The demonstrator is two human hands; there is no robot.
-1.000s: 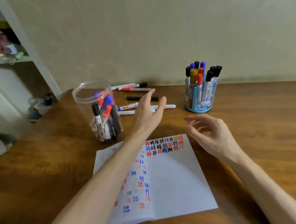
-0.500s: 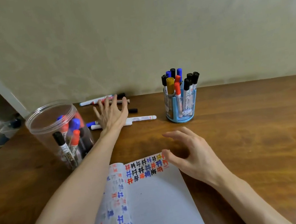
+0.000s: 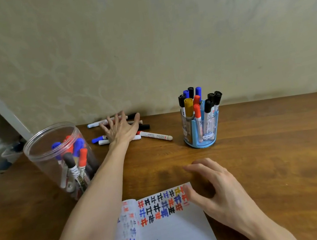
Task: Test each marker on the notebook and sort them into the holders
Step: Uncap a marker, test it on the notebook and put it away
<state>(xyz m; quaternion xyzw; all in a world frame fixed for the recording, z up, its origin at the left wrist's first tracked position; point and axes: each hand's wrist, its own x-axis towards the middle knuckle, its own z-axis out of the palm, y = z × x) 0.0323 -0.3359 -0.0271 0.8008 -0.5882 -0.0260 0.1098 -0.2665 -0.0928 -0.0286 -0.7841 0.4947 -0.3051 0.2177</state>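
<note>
1. Left grip [image 3: 121,130]: reached out to the far edge of the surface [image 3: 279,154], palm down, fingers spread and straight. It lies on top of the group of loose markers and pinches none of them.
2. Loose markers: they lie flat close to the wall [image 3: 164,48], between the clear jar [image 3: 45,169] and the blue holder [image 3: 200,144].
   - A white-barrelled marker [image 3: 155,135] with a red band sticks out from under the left grip toward the blue holder.
   - A black marker [image 3: 144,126] shows just behind it.
   - A blue-capped marker [image 3: 97,139] and a white marker [image 3: 104,142] show on the jar side of the grip.
   - A long white marker [image 3: 93,125] lies nearest the wall, under the fingertips.
3. Right grip [image 3: 217,190]: low over the surface at the notebook's far right corner, fingers loosely curved and apart, holding nothing. The thumb [image 3: 192,196] touches the corner of the page.
4. Notebook [image 3: 174,232]: open and flat at the near edge, under my left forearm. Its right page carries rows of test marks in red, black, blue and yellow along the top.
5. Clear jar: upright to the left, no lid on it. It contains leaning markers [image 3: 73,167] with black, red and blue caps.
6. Blue holder: upright to the right, well apart from both grips. It contains standing markers [image 3: 188,105] capped in black, blue, red and yellow.
</note>
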